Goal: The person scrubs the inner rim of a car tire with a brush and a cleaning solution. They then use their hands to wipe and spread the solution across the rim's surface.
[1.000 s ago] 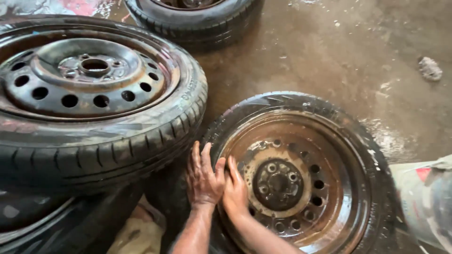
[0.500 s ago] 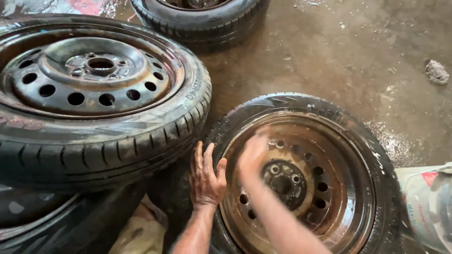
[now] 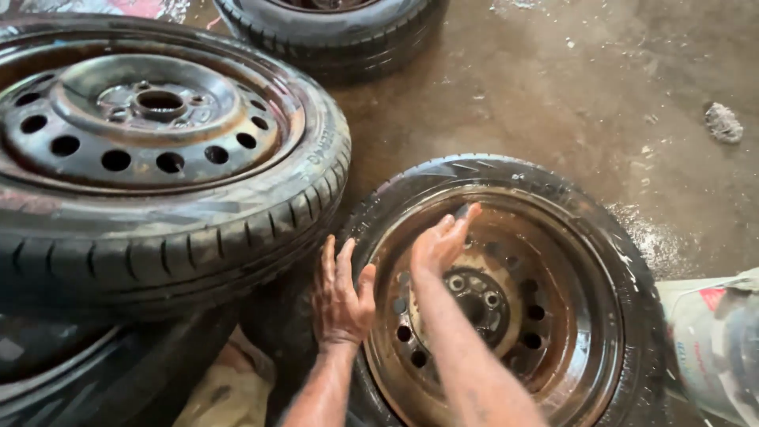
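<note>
A big wheel [image 3: 158, 158] lies flat on a stack at about ten o'clock in the view, its dark steel rim ringed with round holes and its tread facing the camera. Beneath it, at eight o'clock, part of another tyre [image 3: 71, 372] shows in shadow.

The wet wheel [image 3: 514, 300] sits at about five o'clock on the wet concrete floor [image 3: 553, 95], just beside the stack. Its rusty brown rim [image 3: 577, 316] glistens with water, and its hub [image 3: 474, 296] with bolt holes lies near the middle. The rubber around it is shiny and wet.

A third tyre [image 3: 332, 24] is cut off by the top edge at twelve o'clock, well apart from the hands.

A light-coloured bucket [image 3: 711, 348] stands at four o'clock, touching or just beside the wet wheel; which one cannot be told.

The right hand [image 3: 443, 241] is inside the rusty rim, at about eleven o'clock of the hub, fingers stretched out and released, holding nothing, fingertips near the inner wall of the rim.

The left hand [image 3: 341, 296] lies flat on the rubber at the wet wheel's nine o'clock edge, fingers spread and straight, grasping nothing.

A small grey lump [image 3: 723, 122] rests on the floor at two o'clock.
</note>
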